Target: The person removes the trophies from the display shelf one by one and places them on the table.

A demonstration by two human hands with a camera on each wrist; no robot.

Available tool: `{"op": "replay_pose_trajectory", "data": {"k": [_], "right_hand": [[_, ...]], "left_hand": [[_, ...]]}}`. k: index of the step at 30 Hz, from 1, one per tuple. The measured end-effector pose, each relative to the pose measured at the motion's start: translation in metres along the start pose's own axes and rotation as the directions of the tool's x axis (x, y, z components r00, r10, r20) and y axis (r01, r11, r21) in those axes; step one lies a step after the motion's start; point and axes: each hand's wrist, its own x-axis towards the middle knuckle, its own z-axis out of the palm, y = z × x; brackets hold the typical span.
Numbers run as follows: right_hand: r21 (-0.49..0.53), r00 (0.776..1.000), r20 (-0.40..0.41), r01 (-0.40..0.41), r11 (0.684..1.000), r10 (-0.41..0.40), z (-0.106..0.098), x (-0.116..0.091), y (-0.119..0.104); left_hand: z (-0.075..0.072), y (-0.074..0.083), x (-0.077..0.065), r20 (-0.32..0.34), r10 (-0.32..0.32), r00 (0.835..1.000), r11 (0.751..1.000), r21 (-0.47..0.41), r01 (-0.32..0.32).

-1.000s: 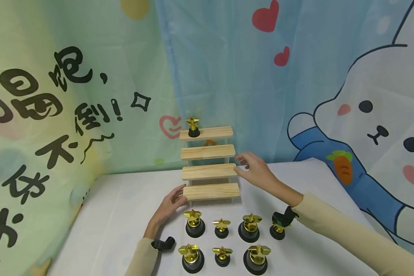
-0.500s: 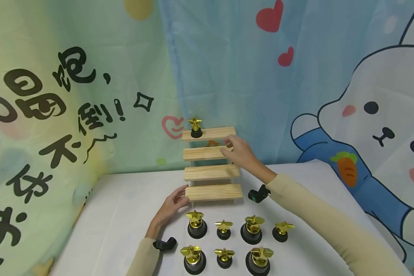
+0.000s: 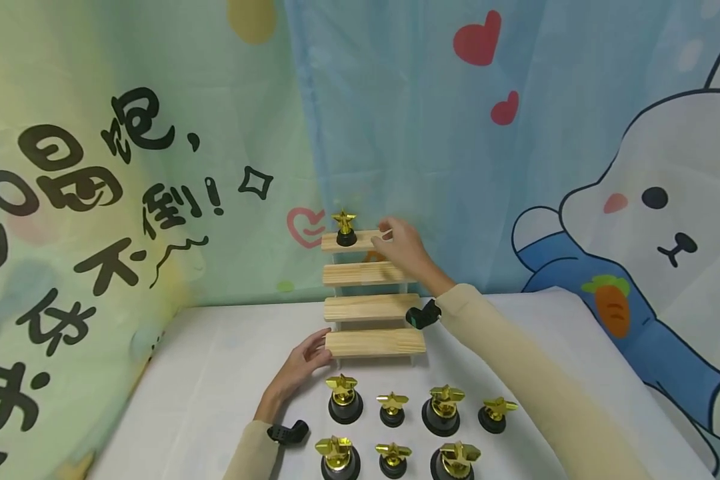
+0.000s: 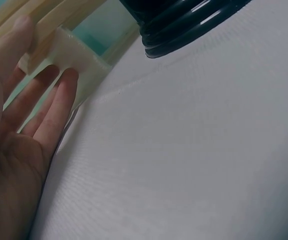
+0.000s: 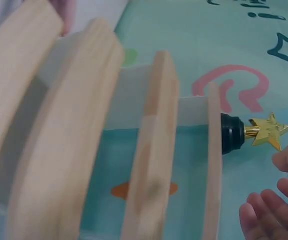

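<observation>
A small gold star trophy (image 3: 346, 229) with a black base stands upright at the left end of the top board of a tiered wooden display stand (image 3: 375, 342). My right hand (image 3: 402, 248) is over the right part of that top board, fingers loosely bent and holding nothing; in the right wrist view its fingertips (image 5: 263, 205) are apart from the star. My left hand (image 3: 303, 365) holds the left end of the lowest board. In the left wrist view the thumb (image 4: 20, 35) lies along the wood, with fingers against the pale side support (image 4: 81, 62).
In front of the stand, several gold star trophies with black bases, such as a large one (image 3: 441, 411) and a small one (image 3: 392, 410), stand in two rows on the white tablecloth (image 3: 216, 373). A printed curtain (image 3: 396, 133) hangs close behind the stand.
My right hand has moved up and left, from beside the stand's right side to over the top board. The left hand stays at the lowest board. The view has shifted slightly.
</observation>
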Motion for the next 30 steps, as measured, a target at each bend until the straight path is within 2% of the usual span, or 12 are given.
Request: {"op": "replay_pose_trajectory", "data": {"k": [13, 18, 23, 30], "right_hand": [[0.054, 0.999, -0.026, -0.030, 0.998, 0.032, 0.019, 0.034, -0.018], [0.091, 0.998, 0.003, -0.064, 0.994, 0.064, 0.022, 0.038, -0.023], [0.096, 0.999, 0.027, -0.044, 0.994, 0.042, 0.023, 0.039, -0.026], [0.083, 0.998, 0.038, -0.049, 0.995, 0.046, 0.028, 0.043, -0.029]], "left_hand": [[-0.002, 0.001, 0.001, 0.005, 0.010, 1.000, 1.000, -0.023, -0.010], [-0.001, 0.001, -0.001, 0.012, 0.020, 1.000, 1.000, -0.002, -0.020], [-0.003, -0.001, 0.001, 0.005, 0.013, 1.000, 1.000, 0.005, -0.013], [-0.005, -0.002, 0.002, 0.030, 0.039, 0.999, 0.999, 0.004, -0.040]]}}
